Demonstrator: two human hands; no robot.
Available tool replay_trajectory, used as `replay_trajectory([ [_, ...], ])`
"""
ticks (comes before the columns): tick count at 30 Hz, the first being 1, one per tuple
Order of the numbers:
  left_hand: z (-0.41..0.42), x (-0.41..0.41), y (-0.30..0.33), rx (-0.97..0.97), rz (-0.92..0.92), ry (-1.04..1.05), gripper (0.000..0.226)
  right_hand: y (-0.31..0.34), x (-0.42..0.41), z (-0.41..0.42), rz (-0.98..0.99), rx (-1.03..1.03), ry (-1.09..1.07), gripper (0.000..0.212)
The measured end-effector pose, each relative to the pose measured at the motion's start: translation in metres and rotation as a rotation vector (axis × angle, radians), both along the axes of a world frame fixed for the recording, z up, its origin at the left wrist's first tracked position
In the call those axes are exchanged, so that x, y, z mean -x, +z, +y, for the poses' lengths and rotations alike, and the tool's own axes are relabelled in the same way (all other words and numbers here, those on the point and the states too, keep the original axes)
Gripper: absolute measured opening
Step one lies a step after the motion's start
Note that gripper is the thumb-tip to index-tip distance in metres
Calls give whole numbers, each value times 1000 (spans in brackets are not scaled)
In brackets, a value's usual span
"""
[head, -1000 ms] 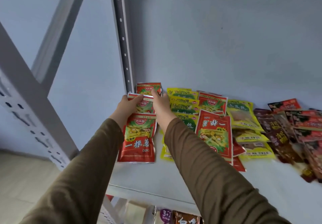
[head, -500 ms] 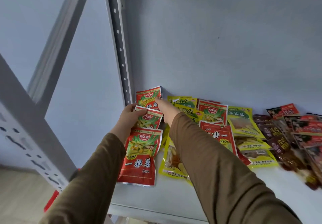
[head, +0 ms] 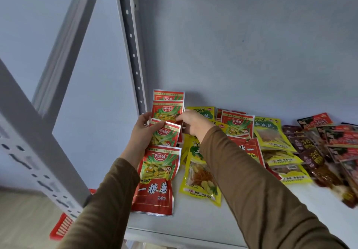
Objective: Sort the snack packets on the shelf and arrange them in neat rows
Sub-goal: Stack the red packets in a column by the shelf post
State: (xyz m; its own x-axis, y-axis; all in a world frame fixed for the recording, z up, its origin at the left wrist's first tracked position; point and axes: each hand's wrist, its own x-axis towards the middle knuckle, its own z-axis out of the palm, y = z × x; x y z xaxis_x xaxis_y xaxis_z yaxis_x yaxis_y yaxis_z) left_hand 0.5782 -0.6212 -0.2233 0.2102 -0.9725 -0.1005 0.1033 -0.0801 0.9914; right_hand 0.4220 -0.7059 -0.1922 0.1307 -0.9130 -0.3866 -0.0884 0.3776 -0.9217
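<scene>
Pale grey metal shelf (head: 203, 221) with a plain grey wall behind it holds many snack packets. One row is nearly done: four shiny red foil packets with green onion pictures (head: 157, 179) lie in a line from back to front, next to the upright post with holes (head: 133, 54). A lot is left, I think. The left hand (head: 142, 132) curls around the left edge of the third red packet (head: 164, 134), thumb on top. The right hand (head: 193, 124) pinches the right edge of the second red packet at the back, fingers bent. Just beside them, yellow plastic packets (head: 199, 179) lie crooked, with more red ones on top. Farther right, dark brown and red packets (head: 319, 151) sit in a messy heap.
</scene>
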Motion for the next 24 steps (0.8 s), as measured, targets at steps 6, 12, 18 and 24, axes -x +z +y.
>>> replay_trajectory([
  [6, 3, 4, 2, -34, -141, 35, 83, -3, -2, 8, -125, -65, 5, 25],
  [12, -8, -3, 6, -250, -164, 111, 60, -13, -16, 9, -90, 29, -142, 18],
  [18, -24, -12, 7, -379, -124, 31, 53, -14, -11, 10, -178, 16, -143, 13],
  [24, -35, -14, 2, -331, -116, -10, 34, -15, -5, 10, -251, 23, -137, 21],
])
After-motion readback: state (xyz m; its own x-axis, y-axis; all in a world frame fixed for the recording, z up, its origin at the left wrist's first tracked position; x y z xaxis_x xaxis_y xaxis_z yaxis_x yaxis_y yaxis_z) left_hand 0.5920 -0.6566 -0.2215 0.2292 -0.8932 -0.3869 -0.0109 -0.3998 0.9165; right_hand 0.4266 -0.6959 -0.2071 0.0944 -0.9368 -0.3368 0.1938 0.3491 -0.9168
